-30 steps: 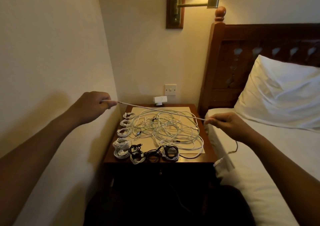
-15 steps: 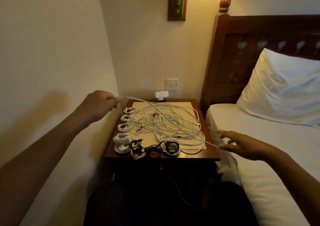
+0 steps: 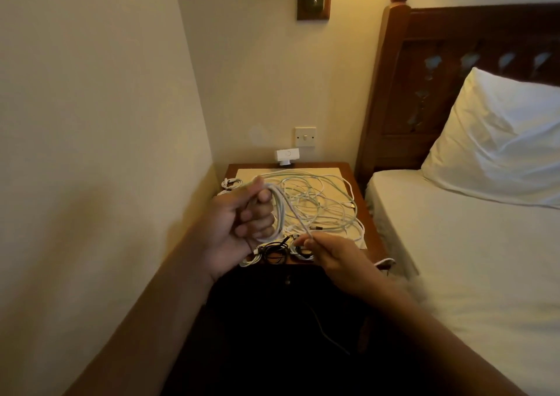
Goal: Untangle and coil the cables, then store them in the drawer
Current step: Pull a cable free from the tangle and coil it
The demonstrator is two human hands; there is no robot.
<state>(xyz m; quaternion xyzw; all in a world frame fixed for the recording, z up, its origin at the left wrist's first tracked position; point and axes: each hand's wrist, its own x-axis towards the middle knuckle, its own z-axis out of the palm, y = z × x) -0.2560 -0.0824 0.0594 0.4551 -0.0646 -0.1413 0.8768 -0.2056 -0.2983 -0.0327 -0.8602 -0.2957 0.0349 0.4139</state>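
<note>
The left hand (image 3: 239, 222) is raised over the near-left part of the bedside worktop (image 3: 372, 239). Its grip is clamped on a white cable (image 3: 278, 210) wound in several loops round the curled fingers, thumb at the top of the loops. One strand leaves the loops and slants down to the right hand (image 3: 336, 259), whose grip is together on it, pinching it between thumb and fingertips just above the worktop's front edge. Behind the hands a loose tangle of white cables (image 3: 321, 204) lies spread on a beige mat (image 3: 336, 172) that covers most of the worktop. Small white coils (image 3: 231, 182) sit along the left edge beside the wall. Black coils (image 3: 274, 251) lie along the front edge, partly hidden by the hands. The drawer front (image 3: 287, 280) below is in deep shadow: only a small knob shows, and its inside cannot be seen. A white plug adapter (image 3: 287, 156) sits at the wall under a light switch (image 3: 305, 137). The bed (image 3: 469, 259) with its pillow (image 3: 500, 141) stands just beside the worktop on the right.
</note>
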